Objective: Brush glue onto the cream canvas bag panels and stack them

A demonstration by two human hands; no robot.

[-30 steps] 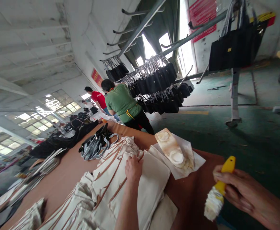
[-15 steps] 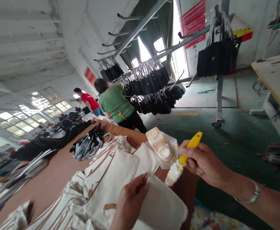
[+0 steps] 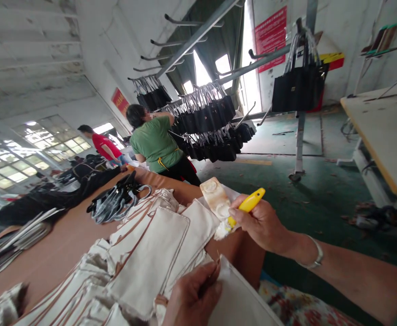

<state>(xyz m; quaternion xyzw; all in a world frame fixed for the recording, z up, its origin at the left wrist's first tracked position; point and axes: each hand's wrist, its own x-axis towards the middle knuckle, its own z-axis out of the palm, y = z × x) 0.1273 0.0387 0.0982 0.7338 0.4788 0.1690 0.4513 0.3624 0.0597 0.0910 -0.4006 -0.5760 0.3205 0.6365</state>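
Observation:
My right hand is closed around a brush with a yellow handle. The brush's bristles are coated in white paste and point down to the left, close to a stained off-white block with round hollows. My left hand pinches the corner of a white leather panel near the bottom of the view. Beside it lies a pile of similar white stitched pieces with brown edges, overlapping on the brown-covered table.
A bundle of black and grey straps lies on the table beyond the pile. Black bags hang on a rack ahead, where a person in green stands. Another person in red is farther left. A pale table stands right.
My right hand has moved left with the brush, bringing its bristles near the off-white block. The left hand and its panel are lower and slightly right. The person in red has shifted left.

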